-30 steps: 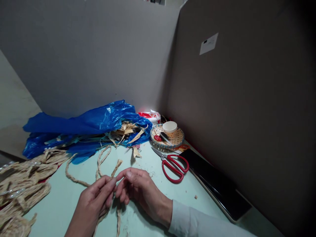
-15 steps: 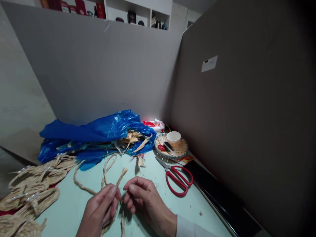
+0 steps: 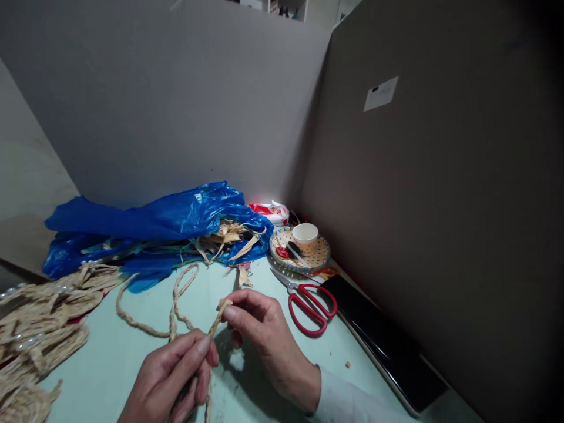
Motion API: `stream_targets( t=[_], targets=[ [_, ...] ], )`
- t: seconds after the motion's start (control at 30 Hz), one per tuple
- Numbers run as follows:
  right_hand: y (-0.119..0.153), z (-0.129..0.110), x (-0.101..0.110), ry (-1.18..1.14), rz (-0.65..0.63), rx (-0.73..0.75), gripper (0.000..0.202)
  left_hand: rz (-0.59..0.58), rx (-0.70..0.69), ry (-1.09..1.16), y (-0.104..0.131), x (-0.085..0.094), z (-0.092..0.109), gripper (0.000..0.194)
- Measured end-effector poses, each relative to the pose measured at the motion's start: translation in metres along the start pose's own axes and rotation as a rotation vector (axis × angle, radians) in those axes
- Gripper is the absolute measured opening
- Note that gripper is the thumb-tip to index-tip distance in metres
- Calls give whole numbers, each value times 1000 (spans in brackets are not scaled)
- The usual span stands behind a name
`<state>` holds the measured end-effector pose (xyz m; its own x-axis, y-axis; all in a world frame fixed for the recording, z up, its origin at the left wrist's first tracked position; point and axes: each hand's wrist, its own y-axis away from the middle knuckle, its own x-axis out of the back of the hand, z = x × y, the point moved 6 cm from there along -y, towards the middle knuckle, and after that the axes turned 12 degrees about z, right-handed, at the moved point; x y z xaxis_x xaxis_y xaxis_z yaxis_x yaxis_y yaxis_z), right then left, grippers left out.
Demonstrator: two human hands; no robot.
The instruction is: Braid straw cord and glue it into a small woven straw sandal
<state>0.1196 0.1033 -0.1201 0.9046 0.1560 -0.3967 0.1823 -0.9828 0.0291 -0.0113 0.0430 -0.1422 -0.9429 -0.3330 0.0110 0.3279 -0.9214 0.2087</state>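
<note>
A twisted straw-coloured cord point(image 3: 176, 301) loops over the pale green table and runs into my left hand point(image 3: 170, 376), whose thumb and fingers pinch it near its end. The short end slants up to the right, and my right hand point(image 3: 264, 343) grips its tip between thumb and forefinger. A length of the same cord hangs below my left hand. Red-handled scissors point(image 3: 312, 310) lie to the right, beyond my right hand.
A blue plastic bag point(image 3: 145, 226) with dry husks lies at the back. Woven straw pieces with beads point(image 3: 57, 305) are at the left. A basket tray point(image 3: 319, 258) holds a white cup point(image 3: 305, 234). A black flat object point(image 3: 383, 341) lies right; grey panels stand behind.
My right hand has moved up to the cord's end and taken hold of its tip. The view has tilted down, and things on the table appear shifted slightly up and left.
</note>
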Motion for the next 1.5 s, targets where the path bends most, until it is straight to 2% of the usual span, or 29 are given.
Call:
stream_targets(
  t=[0.13,0.33,0.57,0.77,0.9,1.0,1.23,1.5],
  targets=[
    [3,-4,0,84,-10,33,23,-29,-24,20,-1,1,6,47],
    [11,-1,-3,247,-66,91,17,74,-117,-14,-11,14,0,40],
    [13,-5,-2,390,-29,235,7,121,-51,7,-11,20,-11,40],
    [12,-4,-3,339,-49,187,5,162,-18,-22,-11,25,-15,43],
    [10,-4,-4,265,-93,86,10,142,-1,-58,-12,28,-17,42],
    [9,-6,-4,264,-107,69,10,131,-6,-51,-12,28,-15,40],
    [9,-4,-5,389,-101,177,8,69,85,-3,-14,22,-21,37],
    [13,-8,-7,500,-210,368,9,-35,-15,-44,-7,3,6,24]
  ],
)
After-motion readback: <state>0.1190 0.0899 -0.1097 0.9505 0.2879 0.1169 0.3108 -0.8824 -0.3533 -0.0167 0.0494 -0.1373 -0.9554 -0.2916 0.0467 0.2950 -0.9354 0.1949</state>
